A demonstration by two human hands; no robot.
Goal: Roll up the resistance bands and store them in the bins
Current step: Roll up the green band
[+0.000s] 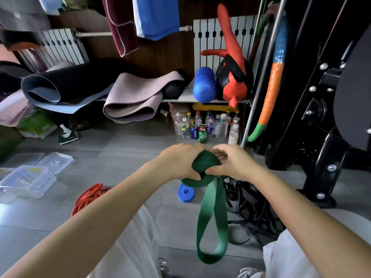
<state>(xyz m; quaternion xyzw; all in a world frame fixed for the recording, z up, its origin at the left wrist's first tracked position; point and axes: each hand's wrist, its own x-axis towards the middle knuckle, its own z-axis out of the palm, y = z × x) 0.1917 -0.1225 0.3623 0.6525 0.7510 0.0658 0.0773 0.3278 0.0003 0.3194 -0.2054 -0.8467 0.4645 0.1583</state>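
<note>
Head view: clear bins (pixel 30 181) contents unclear.

Soft, even indoor light, moderately bright, with no hard shadows. A pale bluish glare sits on the grey floor tiles (pixel 24 213) at lower left, beside the clear plastic bins (pixel 28 181), which also catch highlights. The black gym frame (pixel 313 97) at right stays dark, its bolts glinting. Wide-angle distortion bends the upright poles and stretches the forearms at the edges. The corners look soft and slightly smeared; the centre is sharper.
</note>
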